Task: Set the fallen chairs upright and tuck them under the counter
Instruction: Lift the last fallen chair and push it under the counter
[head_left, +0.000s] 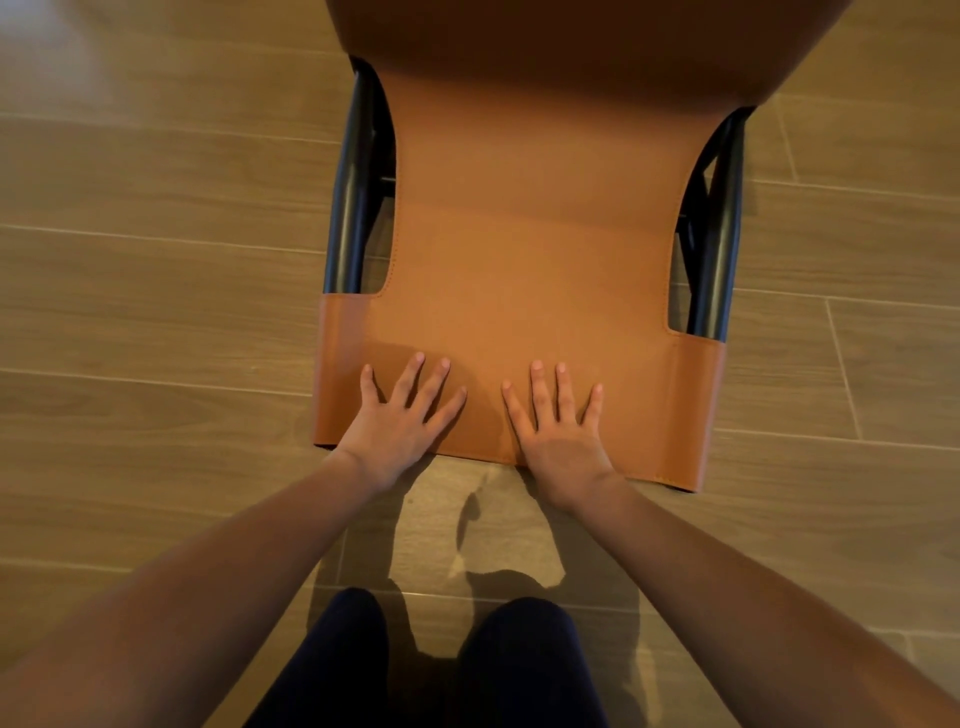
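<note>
A chair (524, 234) with a tan leather back and black metal tubes lies on its back on the wooden floor, its top edge toward me. My left hand (402, 421) rests flat on the leather near that top edge, fingers spread and straight. My right hand (558, 426) lies flat beside it, a little to the right, fingers straight too. Neither hand curls around the edge. The seat at the top of the view is in shadow and cut off by the frame.
Wood-look floor planks (156, 312) surround the chair on both sides. My knees in dark trousers (441, 665) are close to the chair's top edge. No counter or other chair is in view.
</note>
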